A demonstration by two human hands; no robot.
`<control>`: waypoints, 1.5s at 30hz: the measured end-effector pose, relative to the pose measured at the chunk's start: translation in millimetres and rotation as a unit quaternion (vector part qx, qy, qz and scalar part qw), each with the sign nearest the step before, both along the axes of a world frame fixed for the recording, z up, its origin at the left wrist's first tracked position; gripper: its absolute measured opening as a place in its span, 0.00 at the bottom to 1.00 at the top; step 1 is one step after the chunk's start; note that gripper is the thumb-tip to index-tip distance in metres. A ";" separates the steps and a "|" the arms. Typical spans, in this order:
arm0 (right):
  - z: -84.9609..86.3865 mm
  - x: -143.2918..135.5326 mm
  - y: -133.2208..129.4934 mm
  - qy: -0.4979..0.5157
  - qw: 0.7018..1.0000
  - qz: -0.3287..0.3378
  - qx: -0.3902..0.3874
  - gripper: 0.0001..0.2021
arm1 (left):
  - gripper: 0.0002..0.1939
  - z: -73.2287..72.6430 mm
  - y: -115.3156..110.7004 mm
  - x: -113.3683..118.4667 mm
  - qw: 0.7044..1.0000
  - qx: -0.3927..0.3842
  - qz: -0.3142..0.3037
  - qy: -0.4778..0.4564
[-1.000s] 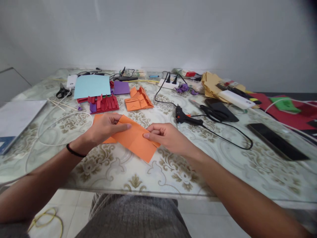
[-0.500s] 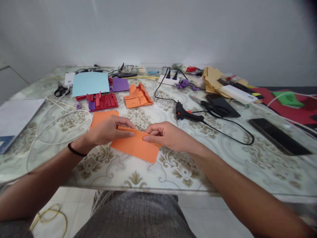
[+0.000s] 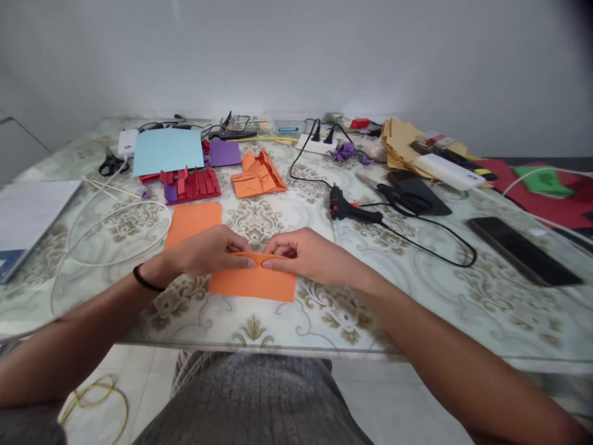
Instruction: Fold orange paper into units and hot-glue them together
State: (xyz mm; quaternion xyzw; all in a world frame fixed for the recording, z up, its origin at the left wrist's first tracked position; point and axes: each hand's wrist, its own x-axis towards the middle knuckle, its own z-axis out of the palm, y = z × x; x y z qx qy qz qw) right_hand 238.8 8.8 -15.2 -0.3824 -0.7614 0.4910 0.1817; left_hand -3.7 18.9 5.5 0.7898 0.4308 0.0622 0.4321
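Note:
An orange sheet of paper point(image 3: 254, 285) lies near the table's front edge, its far edge lifted and bent over. Along that edge, my left hand point(image 3: 210, 250) pinches the paper between thumb and fingers. My right hand point(image 3: 308, 253) grips the same edge just beside it, the two thumbs nearly meeting at the middle. Partly behind my left hand rests another orange sheet point(image 3: 194, 219). Beyond the hands sit a folded orange paper piece point(image 3: 259, 176) and a row of folded red paper pieces point(image 3: 192, 184).
A hot glue gun point(image 3: 352, 209) with its black cord lies to the right, near scissors point(image 3: 398, 196) and a phone point(image 3: 523, 250). At the back are a power strip point(image 3: 317, 144), a light blue sheet point(image 3: 167, 151) and a purple square point(image 3: 225, 152). A white cable point(image 3: 120, 264) loops at left.
The orange sheet has turned so its near edge lies more level. Both hands have drawn closer together along its far edge and still pinch it.

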 end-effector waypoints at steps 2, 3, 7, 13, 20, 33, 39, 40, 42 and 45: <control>0.6 2.2 1.7 0.006 1.000 -0.018 0.005 0.13 | 0.17 -0.3 1.5 -1.1 0.999 -0.018 0.021 -0.019; 1.3 3.8 2.7 0.013 0.999 -0.029 0.007 0.14 | 0.18 -0.3 2.5 -2.3 0.999 -0.029 0.033 -0.031; 4.6 8.9 5.4 0.053 0.997 -0.054 0.001 0.15 | 0.17 0.6 5.6 -7.2 0.992 -0.080 0.064 -0.069; 5.3 7.9 3.8 0.086 0.994 -0.059 -0.024 0.15 | 0.14 3.6 5.5 -9.8 0.989 -0.101 0.070 -0.080; 4.2 7.0 2.9 0.105 0.992 -0.064 -0.026 0.12 | 0.11 3.9 5.6 -11.3 0.986 -0.117 0.071 -0.093; 2.6 7.4 2.5 0.101 0.993 -0.053 -0.022 0.13 | 0.11 2.9 3.4 -9.8 0.983 -0.135 0.073 -0.101; 0.1 4.9 4.6 0.089 0.994 -0.056 -0.019 0.14 | 0.12 2.3 2.1 -5.8 0.989 -0.097 0.083 -0.080; -0.4 4.7 4.9 0.086 0.995 -0.057 -0.019 0.14 | 0.13 2.1 2.1 -5.2 0.989 -0.092 0.083 -0.077; -1.0 4.6 5.1 0.078 0.995 -0.058 -0.021 0.14 | 0.13 1.2 2.3 -4.6 0.990 -0.087 0.081 -0.074; -1.1 4.3 5.0 0.073 0.995 -0.059 -0.026 0.13 | 0.14 -1.3 3.1 -5.3 0.990 -0.086 0.081 -0.072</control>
